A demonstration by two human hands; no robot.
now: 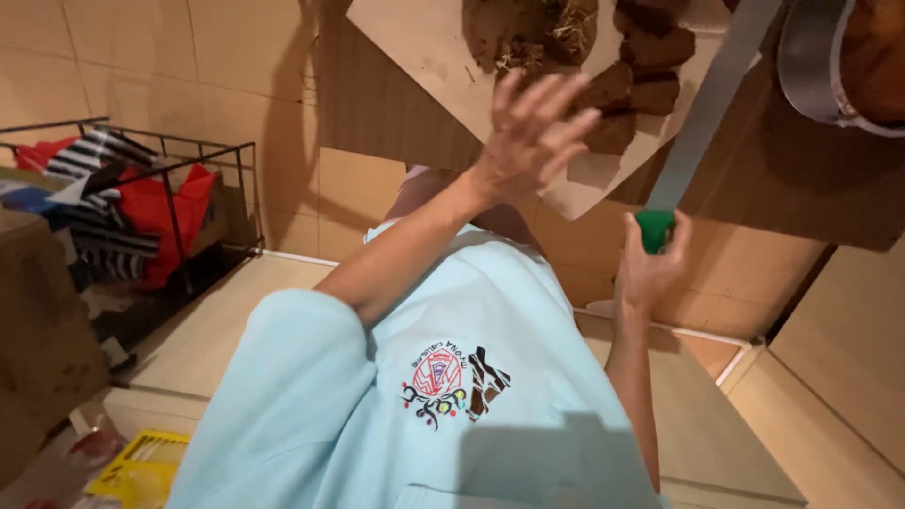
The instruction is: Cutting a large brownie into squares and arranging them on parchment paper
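Observation:
My left hand (533,123) is raised with its fingers spread, just over the near edge of a pale cutting board (415,47) on a wooden table. It holds nothing. Dark brown chunks (650,71) and some fibrous bits lie on the board beyond the fingers. My right hand (650,269) grips the green handle (653,229) of a long knife. Its grey blade (712,104) slants up and to the right across the board's right edge. My light blue shirt fills the lower middle of the view.
A metal bowl (825,66) sits on the table at the top right. A black wire basket (179,188) of red and striped cloth stands at the left beside a cardboard box (38,330). A yellow plastic object (137,467) lies at the bottom left on the tiled floor.

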